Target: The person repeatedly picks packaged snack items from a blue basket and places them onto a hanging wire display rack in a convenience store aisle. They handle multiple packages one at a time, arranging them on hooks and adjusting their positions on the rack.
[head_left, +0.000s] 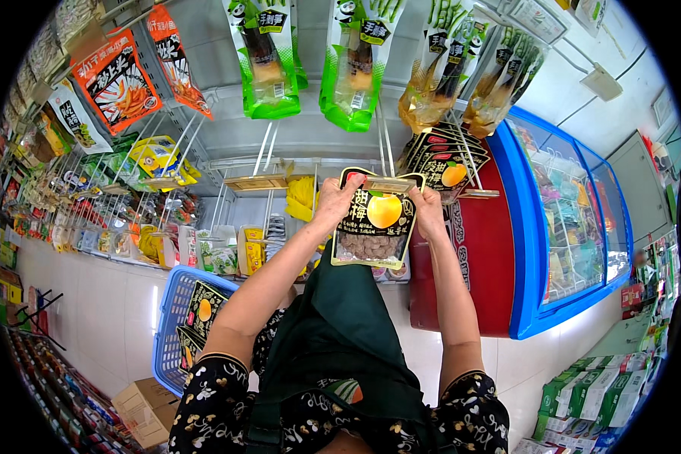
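Note:
A black snack bag of dried fruit (372,227), with a yellow fruit picture and a clear window of brown pieces, hangs upright before me. My left hand (337,203) pinches its upper left corner, and my right hand (429,212) grips the upper right corner. Across the bag's top edge lies the tag holder (390,184) of a display hook (384,136). Whether the bag is threaded on that hook, I cannot tell. Matching black bags (450,163) hang on the hook to the right.
Green bamboo-shoot packs (353,72) hang above my hands, orange bags (117,79) at upper left. A blue basket (166,303) with more black bags stands at my left, near a cardboard box (145,412). To the right is a red and blue chest freezer (518,303).

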A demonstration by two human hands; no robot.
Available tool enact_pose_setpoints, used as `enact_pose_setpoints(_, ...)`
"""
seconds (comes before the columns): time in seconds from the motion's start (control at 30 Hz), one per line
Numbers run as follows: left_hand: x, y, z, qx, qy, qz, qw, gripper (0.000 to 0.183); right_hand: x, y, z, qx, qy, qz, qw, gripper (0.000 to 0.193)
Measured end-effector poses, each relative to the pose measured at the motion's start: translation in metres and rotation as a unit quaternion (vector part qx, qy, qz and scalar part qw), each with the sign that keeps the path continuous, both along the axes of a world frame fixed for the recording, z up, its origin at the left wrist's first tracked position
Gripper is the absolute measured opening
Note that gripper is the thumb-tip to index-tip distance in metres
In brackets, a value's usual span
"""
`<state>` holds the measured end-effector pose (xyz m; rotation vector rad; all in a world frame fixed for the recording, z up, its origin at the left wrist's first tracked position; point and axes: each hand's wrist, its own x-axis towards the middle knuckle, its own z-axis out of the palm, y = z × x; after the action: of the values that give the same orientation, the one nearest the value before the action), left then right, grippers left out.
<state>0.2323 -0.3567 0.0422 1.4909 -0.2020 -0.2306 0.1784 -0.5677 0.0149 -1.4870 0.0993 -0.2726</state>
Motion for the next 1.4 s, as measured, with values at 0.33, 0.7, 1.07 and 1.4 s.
enact_pose_setpoints(0.33, 0.022, 0.001, 0.052, 0.067, -0.115, -0.138, 0.981, 0.012, -0.006, 0.016, 0.022, -0.092, -0.076, -0.036, 0.992, 0.030)
enact_pose_setpoints(0.7, 0.036, -0.012, 0.073, 0.230, -0.268, -0.205, 0.913, 0.012, -0.006, 0.012, 0.015, -0.018, -0.052, -0.012, 0.998, 0.026)
enact_pose_setpoints(1.07, 0.043, -0.020, 0.045, 0.320, -0.415, 0.095, 0.847, 0.032, 0.049, 0.003, 0.003, -0.095, -0.036, -0.103, 0.989, 0.033)
enact_pose_setpoints(1.4, 0.101, -0.020, -0.019, 0.035, -0.121, 0.088, 0.988, 0.052, 0.129, 0.022, 0.017, -0.227, -0.047, -0.198, 0.952, 0.027)
